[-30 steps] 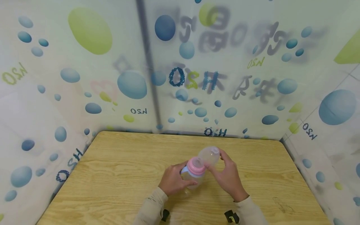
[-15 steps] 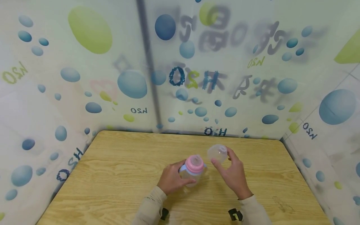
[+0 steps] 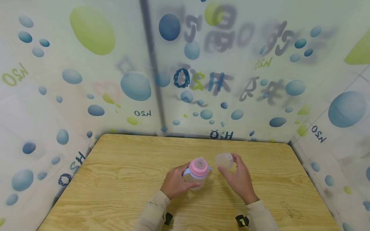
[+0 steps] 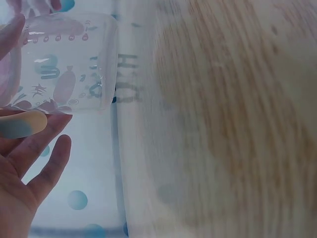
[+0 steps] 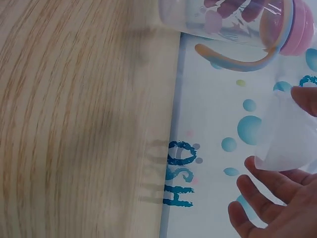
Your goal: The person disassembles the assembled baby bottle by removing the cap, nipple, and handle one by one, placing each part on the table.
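A clear baby bottle (image 3: 198, 173) with a pink collar, a see-through nipple and pale blue side handles is in my left hand (image 3: 175, 182). The thumb and fingers grip its body near one handle. The left wrist view shows the printed bottle (image 4: 69, 64) raised above the table. To its right, my right hand (image 3: 239, 180) pinches a translucent domed bottle cap (image 3: 224, 160) between thumb and fingers. In the right wrist view the cap (image 5: 285, 139) is apart from the bottle (image 5: 223, 22), whose curved handle (image 5: 237, 64) faces it.
A wood-grain table (image 3: 121, 179) lies under both hands. Behind it and at its sides hangs a pale curtain (image 3: 185, 64) printed with blue and green dots and lettering. Dark straps (image 3: 242, 220) show by both wrists.
The right hand has moved the cap rightward, away from the bottle's top, then slightly down. The nipple is now uncovered. The left hand has shifted the bottle slightly up and left.
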A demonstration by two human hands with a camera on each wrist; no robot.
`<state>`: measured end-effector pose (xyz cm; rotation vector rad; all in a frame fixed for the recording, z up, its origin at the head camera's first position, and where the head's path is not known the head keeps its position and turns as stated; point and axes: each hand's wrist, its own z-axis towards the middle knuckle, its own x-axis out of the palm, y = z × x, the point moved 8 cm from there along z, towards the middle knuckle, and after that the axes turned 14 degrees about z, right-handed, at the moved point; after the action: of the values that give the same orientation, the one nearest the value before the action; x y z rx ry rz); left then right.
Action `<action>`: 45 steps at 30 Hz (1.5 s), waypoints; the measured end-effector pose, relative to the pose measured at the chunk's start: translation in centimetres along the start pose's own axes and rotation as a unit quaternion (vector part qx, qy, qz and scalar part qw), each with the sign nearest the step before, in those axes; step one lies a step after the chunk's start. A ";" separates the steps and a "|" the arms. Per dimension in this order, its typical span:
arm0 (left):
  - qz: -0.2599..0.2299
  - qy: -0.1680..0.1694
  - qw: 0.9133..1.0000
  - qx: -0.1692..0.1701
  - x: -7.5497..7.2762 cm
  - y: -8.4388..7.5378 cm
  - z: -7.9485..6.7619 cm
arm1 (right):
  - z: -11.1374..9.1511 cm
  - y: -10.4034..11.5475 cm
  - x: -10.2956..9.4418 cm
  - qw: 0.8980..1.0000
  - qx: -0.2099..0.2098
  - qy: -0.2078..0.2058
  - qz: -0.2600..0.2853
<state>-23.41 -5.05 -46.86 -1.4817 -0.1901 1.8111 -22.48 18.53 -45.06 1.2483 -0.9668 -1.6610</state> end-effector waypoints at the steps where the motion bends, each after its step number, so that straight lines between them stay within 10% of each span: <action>1: 0.000 0.000 1.000 -0.001 0.0 0.0 0.0 | 0.0 -0.2 0.0 1.000 0.006 0.003 -0.005; 45: 0.025 -0.012 1.000 0.008 -0.5 0.2 0.0 | -0.2 -3.4 2.0 0.986 0.027 0.083 -0.145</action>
<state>-23.53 -5.53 -46.59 -1.4665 -0.1523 1.8660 -23.17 17.91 -48.89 1.5976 -0.7600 -1.7242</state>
